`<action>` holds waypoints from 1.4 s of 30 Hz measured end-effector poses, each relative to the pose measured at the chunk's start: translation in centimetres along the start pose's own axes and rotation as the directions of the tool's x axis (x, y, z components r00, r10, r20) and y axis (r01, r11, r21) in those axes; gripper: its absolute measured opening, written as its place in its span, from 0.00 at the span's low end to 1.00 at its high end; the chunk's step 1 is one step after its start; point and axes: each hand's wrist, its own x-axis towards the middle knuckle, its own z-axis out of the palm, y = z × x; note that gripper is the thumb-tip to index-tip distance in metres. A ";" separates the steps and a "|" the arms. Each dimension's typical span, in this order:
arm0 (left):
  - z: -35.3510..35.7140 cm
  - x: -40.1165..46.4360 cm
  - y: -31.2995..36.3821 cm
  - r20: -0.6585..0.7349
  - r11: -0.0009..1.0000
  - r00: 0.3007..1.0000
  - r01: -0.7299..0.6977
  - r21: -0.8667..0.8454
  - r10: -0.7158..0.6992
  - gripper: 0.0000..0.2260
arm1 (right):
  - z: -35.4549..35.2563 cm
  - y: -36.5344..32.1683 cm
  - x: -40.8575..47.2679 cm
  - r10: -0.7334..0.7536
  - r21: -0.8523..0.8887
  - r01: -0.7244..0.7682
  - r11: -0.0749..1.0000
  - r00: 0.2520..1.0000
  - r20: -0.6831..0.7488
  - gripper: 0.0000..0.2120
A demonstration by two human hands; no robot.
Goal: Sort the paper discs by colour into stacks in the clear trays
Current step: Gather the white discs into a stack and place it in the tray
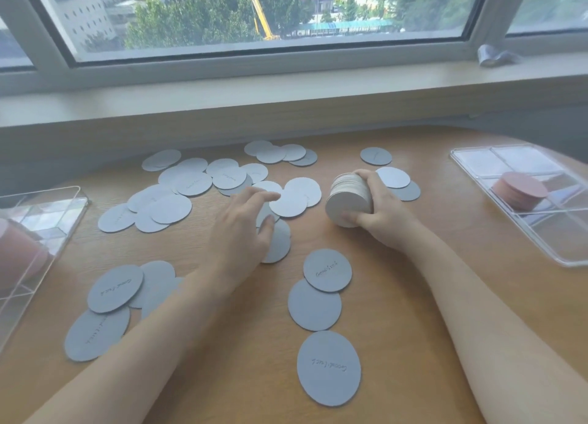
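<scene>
Discs (pixel 178 200), grey-blue, lie scattered over the table (pixel 413 296), some overlapping. Right hand (pixel 383 215) grips a stack (pixel 350 197), tilted on edge. Left hand (pixel 241 229), fingers spread, touches loose discs. Trays (pixel 525 242) at both edges hold pink stacks (pixel 520 191). Several discs bear cursive writing, unreadable.

trays (pixel 541 229) flank, discs (pixel 178 181) litter centre

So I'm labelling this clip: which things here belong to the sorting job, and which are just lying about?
Belong to the job:
- loose blue discs
- stack of discs held in the right hand
- left hand
- right tray with pink stack
- left tray

Lying about:
- silvery object on the windowsill
</scene>
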 end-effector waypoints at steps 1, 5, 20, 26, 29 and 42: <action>-0.4 1.0 0.0 0.037 1.000 0.999 0.007 0.002 -0.007 0.16 | 0.0 0.1 0.0 -0.013 -0.006 0.013 1.000 1.000 0.006 0.34; -0.8 6.5 0.1 0.313 0.991 0.942 0.093 0.096 -0.119 0.20 | 0.0 0.1 0.2 -0.026 -0.011 0.026 1.000 0.999 0.026 0.32; 2.0 13.1 0.1 0.620 0.962 0.749 0.090 0.256 -0.235 0.17 | 0.4 0.0 0.3 -0.091 -0.055 0.091 0.994 0.996 0.003 0.32; 1.9 10.8 -0.3 0.383 0.966 0.904 0.242 -0.086 -0.192 0.07 | 0.4 -0.3 0.2 -0.108 -0.021 0.108 0.994 0.994 0.016 0.33; 2.1 9.0 0.5 0.306 0.931 0.934 0.266 -0.251 -0.184 0.06 | 0.5 -0.8 0.0 -0.127 -0.003 0.128 0.992 0.991 0.033 0.34; 4.0 4.8 1.7 0.005 0.831 0.946 0.287 -0.476 -0.324 0.04 | 0.2 -1.0 -0.5 -0.129 0.150 0.119 0.982 0.990 0.062 0.31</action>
